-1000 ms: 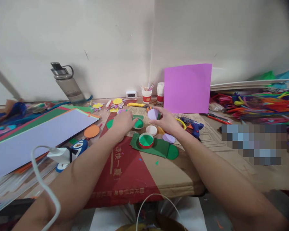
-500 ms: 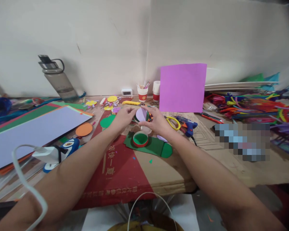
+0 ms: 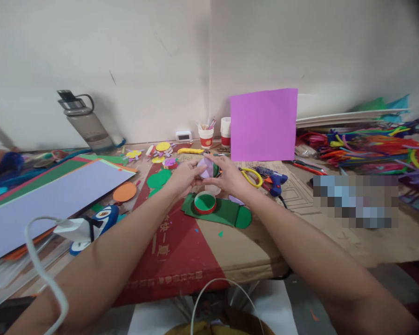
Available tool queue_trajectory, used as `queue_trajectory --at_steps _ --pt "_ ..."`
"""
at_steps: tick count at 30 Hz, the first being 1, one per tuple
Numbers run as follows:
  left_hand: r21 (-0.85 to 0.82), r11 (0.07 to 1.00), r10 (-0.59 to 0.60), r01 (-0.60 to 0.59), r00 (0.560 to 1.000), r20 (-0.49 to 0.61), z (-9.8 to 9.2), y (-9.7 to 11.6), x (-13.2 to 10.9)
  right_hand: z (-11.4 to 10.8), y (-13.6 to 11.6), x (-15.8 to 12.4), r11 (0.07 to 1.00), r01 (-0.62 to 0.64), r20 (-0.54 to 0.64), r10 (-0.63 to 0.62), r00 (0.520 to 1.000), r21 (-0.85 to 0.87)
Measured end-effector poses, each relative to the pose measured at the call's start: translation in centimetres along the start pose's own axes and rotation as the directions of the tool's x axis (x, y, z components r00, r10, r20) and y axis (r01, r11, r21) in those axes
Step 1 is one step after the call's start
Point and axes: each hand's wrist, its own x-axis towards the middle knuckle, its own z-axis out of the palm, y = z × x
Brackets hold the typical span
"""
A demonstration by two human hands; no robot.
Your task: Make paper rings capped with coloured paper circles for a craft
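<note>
Between my two hands is a pale lilac disc [image 3: 206,168], apparently paper or foam, with a dark green round piece [image 3: 215,170] showing behind its right side. My left hand [image 3: 185,177] pinches the disc at its left edge. Curved around the right side, my right hand [image 3: 228,174] has its fingers closed on the pieces. Just below lies a dark green strip [image 3: 225,211] with a shallow red-sided ring [image 3: 205,211] on it, green inside. Something whitish under my hands is mostly hidden.
Green circles [image 3: 159,178] and an orange disc [image 3: 125,191] lie left. Yellow-handled scissors [image 3: 253,178] and a blue glue gun [image 3: 276,184] lie right. A purple sheet [image 3: 264,124], paper cups [image 3: 206,138] and a bottle [image 3: 87,123] stand behind. A white cable [image 3: 38,260] crosses my left forearm.
My left fingers have moved right onto the lilac disc, covering more of its left part. The disc has turned and looks narrower. The whole view has shifted slightly.
</note>
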Motion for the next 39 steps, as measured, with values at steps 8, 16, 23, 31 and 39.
queue_trajectory --at_steps 8,16,23,31,39 --pt "0.032 0.999 0.046 -0.045 0.998 -0.043 0.1 0.1 -0.1 0.1 0.6 0.6 0.95 -0.184 -0.083 0.21 0.974 0.252" --pt "0.067 0.997 0.043 -0.045 0.999 0.031 0.7 -0.1 -0.5 -0.4 0.7 0.4 0.933 -0.244 -0.08 0.273 0.959 0.264" --pt "0.132 0.988 0.079 -0.079 0.997 0.01 0.8 -0.1 -0.6 -0.1 1.0 0.5 0.934 -0.232 -0.1 0.268 0.958 0.273" --pt "0.083 0.996 0.018 -0.017 1.0 -0.018 1.1 0.2 -0.9 -0.2 0.4 0.4 0.875 -0.275 -0.065 0.326 0.943 0.399" --pt "0.195 0.981 0.02 -0.011 0.999 -0.045 0.9 0.1 -0.6 -0.2 0.3 0.6 0.864 -0.295 -0.059 0.348 0.936 0.408"
